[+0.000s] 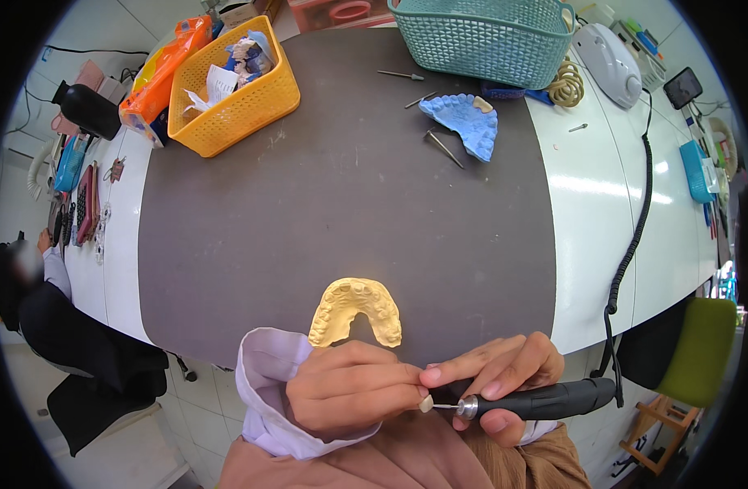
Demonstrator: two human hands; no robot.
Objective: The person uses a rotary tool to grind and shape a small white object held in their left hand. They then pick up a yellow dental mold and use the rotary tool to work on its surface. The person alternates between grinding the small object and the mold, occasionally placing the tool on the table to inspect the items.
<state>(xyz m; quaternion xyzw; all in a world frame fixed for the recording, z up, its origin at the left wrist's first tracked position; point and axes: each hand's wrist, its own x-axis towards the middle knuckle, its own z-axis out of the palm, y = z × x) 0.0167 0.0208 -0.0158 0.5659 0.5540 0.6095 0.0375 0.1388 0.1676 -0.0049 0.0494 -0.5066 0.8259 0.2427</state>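
Left hand (349,389) pinching small tooth-coloured piece (426,403); right hand (492,376) closed around black rotary handpiece (537,401), bur tip touching piece. Just beyond hands: yellow dental cast (356,310) on grey mat (341,196). Far beyond cast: blue cast (468,122), orange basket (235,94), teal basket (488,37).

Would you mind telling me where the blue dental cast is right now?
In the head view, the blue dental cast lies at the far right of the dark mat, just in front of the teal basket, with thin metal tools beside it.
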